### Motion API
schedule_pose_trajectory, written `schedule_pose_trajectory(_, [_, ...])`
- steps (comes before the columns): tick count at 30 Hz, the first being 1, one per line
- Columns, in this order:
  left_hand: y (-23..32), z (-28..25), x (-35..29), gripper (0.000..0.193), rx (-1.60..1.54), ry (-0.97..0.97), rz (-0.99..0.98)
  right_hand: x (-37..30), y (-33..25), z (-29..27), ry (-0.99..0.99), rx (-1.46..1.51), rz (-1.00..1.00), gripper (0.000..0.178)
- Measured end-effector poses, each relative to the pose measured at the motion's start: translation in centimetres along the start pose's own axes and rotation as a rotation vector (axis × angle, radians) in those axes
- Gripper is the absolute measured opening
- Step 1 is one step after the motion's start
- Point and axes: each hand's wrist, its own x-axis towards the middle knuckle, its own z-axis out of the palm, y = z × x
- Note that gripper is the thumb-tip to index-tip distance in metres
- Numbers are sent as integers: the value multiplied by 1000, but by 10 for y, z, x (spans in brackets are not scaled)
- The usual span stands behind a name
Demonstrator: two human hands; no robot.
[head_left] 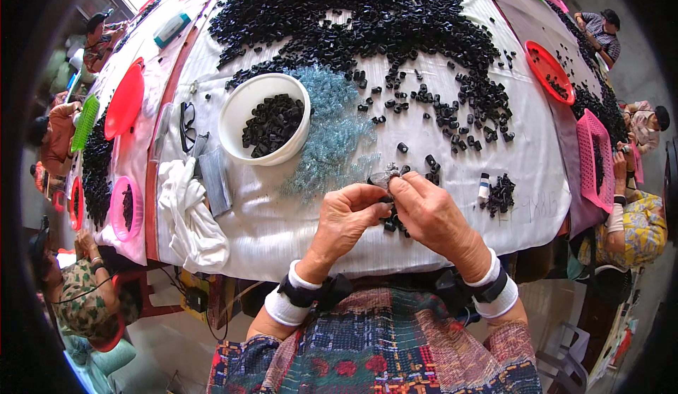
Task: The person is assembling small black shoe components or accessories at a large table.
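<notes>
My left hand [344, 223] and my right hand [434, 214] meet above the near part of the white-covered table. The left thumb and forefinger are pinched together, with a small black plastic part [387, 199] showing dark at their tips. Closed fingers of my right hand bend over the same spot. A crumpled greyish piece [383, 176] sticks out by the right fingertips; its kind is unclear. Several loose black plastic parts [432, 171] lie just beyond and under the hands. Left of them spreads a heap of clear bluish plastic bits [328, 139].
A white bowl [227, 122] holds black parts. Behind it a large black heap [353, 12] covers the table. Glasses [187, 127], a white cloth [187, 217] and a grey folded mask [215, 182] lie left. A small bottle [484, 187] stands right. Other people sit along both sides.
</notes>
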Motion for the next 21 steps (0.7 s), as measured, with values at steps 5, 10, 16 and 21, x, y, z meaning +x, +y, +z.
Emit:
schedule_pose_trajectory(5, [-1,-2,0,20,7,-26,-11,-5,4,-1,107,315,134,23])
schedule_pose_trajectory(10, [-2,0,0,23,-220,-61,-102,-13,9,12,220,578,310,24])
schedule_pose_trajectory(16, [-1,1,3,24,-275,-89,-124,-12,6,11,361,531,323,26])
schedule_pose_trajectory(21, [-1,-2,3,23,-283,-63,-154,-18,17,12,281,441,202,26])
